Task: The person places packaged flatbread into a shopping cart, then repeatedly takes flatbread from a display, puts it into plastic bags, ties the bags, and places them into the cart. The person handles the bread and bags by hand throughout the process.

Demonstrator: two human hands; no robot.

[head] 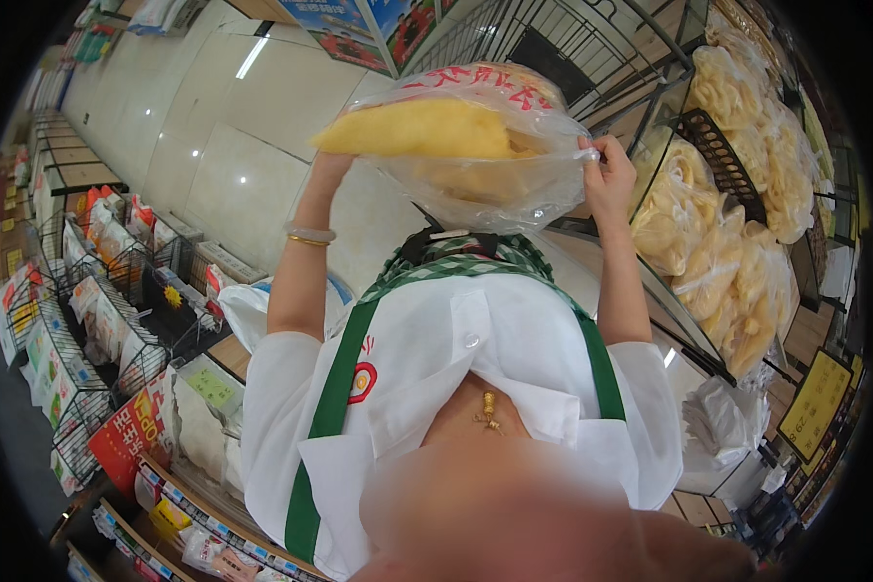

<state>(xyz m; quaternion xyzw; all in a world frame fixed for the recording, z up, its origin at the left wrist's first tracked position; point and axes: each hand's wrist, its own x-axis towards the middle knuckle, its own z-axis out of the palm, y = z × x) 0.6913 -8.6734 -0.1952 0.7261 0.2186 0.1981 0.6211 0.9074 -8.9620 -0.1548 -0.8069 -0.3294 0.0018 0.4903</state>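
A clear plastic bag [480, 193] with red writing is stretched open in front of my waist. Several pale tan pieces show through its film. Across its mouth lies a long, flat yellow piece [422, 129], seemingly dried or puffed food, with its left end sticking out past the bag. My left hand [335, 164] is under that left end and holds it; the fingers are hidden behind it. The bag's right rim is pinched between the thumb and fingers of my right hand [608, 169].
Bags of puffy yellow pieces [727, 276] fill a glass-edged display on the right, with a black perforated divider [724, 160]. Ahead stands a wire shopping cart [553, 36]. Wire baskets of packaged goods [116, 291] line the left, beside tiled floor [218, 182]. A yellow price sign [815, 404] is at lower right.
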